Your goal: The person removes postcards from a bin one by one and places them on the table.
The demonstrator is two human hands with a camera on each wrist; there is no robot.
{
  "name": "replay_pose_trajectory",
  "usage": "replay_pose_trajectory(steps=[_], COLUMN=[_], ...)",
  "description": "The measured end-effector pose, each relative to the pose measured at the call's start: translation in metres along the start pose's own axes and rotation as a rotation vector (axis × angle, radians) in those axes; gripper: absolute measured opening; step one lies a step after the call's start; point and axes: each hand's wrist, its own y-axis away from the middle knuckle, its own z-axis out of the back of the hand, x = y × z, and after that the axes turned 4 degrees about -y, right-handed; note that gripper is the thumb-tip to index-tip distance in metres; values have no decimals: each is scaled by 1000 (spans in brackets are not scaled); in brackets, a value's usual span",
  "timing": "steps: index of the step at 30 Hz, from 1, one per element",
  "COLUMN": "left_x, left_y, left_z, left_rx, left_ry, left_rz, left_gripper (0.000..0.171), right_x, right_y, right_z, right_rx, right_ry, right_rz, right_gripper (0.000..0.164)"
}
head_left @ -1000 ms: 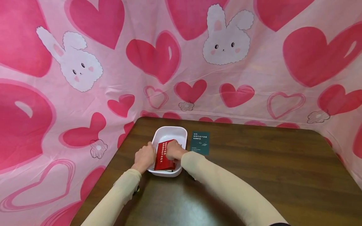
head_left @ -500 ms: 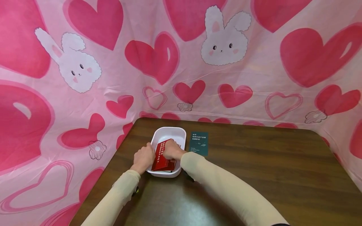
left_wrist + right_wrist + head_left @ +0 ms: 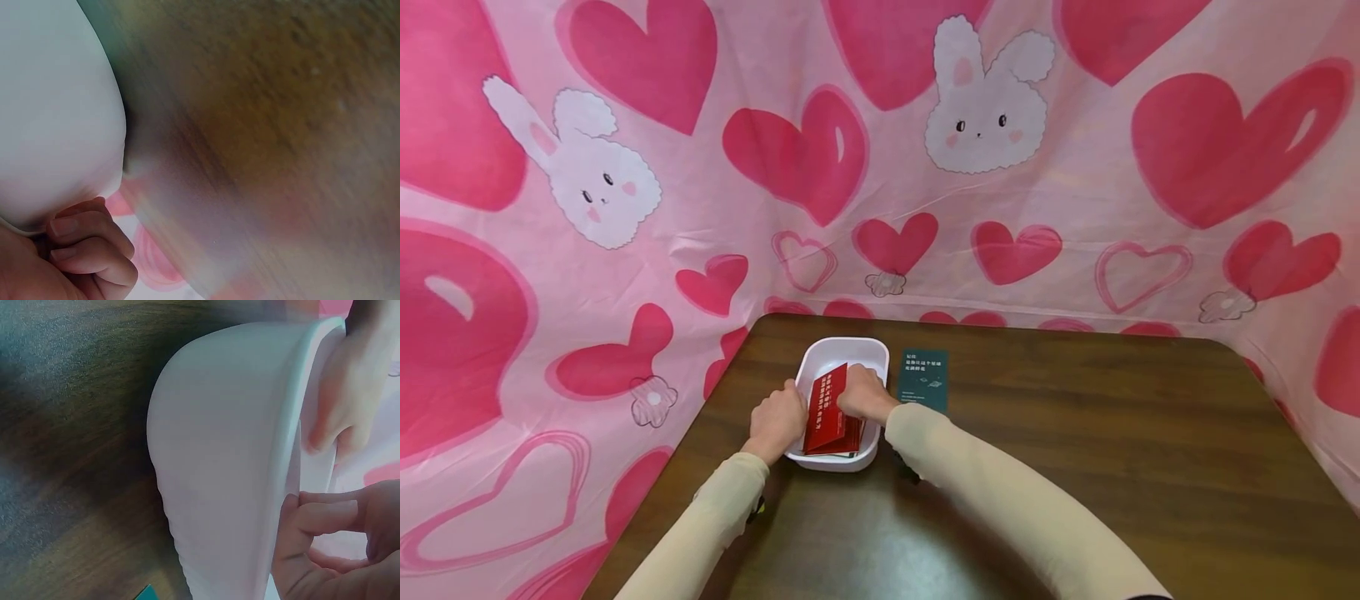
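Observation:
A white plastic basin (image 3: 880, 358) with rounded corners stands on the table. My left hand (image 3: 777, 421) grips its left rim; in the left wrist view, curled fingers (image 3: 100, 253) sit against the basin wall (image 3: 56, 112). Inside the basin, a red card (image 3: 826, 408) with white lettering leans at a slant over more red and white cards (image 3: 850, 440). My right hand (image 3: 865, 396) reaches in over the right rim and pinches the red card's right edge. In the right wrist view, its thumb and finger (image 3: 328, 515) meet just past the rim.
A dark green card (image 3: 925, 379) with white print lies flat on the brown wooden table (image 3: 1075, 417), right of the basin. Pink fabric (image 3: 820, 167) printed with hearts and rabbits hangs along the back and left sides.
The red card has tipped up more steeply as my right hand shifts slightly right against its edge. My left hand stays at the basin rim. The head view has drifted slightly.

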Motion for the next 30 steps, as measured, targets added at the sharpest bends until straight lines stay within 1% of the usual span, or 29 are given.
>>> replay_pose_trajectory(steps=[4, 11, 15, 20, 26, 30], left_x=[0, 1, 1, 1, 1, 1], left_y=[0, 1, 0, 0, 0, 0], left_z=[1, -1, -2, -2, -1, 0], left_rx=[7, 26, 9, -25, -8, 0], left_ry=[3, 14, -6, -29, -14, -22], left_rz=[7, 6, -3, -9, 7, 7], left_gripper=[45, 45, 42, 37, 40, 43], right_x=[0, -4, -6, -8, -11, -12], right_y=[3, 6, 6, 7, 5, 5], right_z=[2, 2, 2, 6, 10, 16], right_rx=[-17, -22, -48, -96, -137, -154], right_ry=[-20, -68, -80, -113, -124, -122], right_rz=[27, 41, 58, 83, 101, 115], right_gripper=[15, 11, 8, 10, 15, 16])
